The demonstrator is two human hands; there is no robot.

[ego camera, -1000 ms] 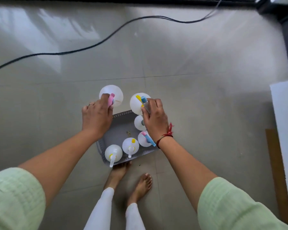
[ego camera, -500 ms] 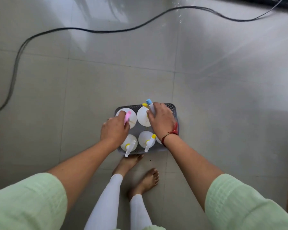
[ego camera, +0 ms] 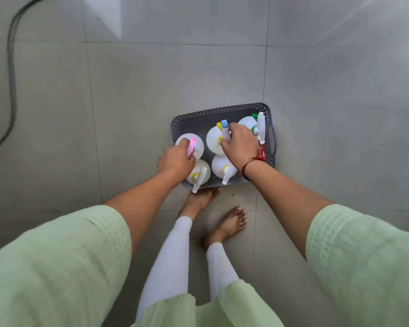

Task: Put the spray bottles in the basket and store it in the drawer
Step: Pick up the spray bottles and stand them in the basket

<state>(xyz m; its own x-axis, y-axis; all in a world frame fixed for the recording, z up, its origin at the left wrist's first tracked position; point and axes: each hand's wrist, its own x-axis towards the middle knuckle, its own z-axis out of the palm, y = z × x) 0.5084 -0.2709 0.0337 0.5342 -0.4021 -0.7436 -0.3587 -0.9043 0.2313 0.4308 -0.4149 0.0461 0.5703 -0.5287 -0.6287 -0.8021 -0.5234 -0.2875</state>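
Basket: grey perforated plastic basket [ego camera: 222, 113] on the tiled floor [ego camera: 151, 90], at 12 o'clock from the bare feet.
Contents: five white round spray bottles upright inside.
Left hand [ego camera: 175, 160]: grasping the pink-nozzled bottle [ego camera: 191, 143], basket's 9 o'clock.
Right hand [ego camera: 241, 143]: grasping the blue-tipped bottle [ego camera: 214, 139], centre.
Green-capped bottle [ego camera: 246, 121]: 2 o'clock corner.
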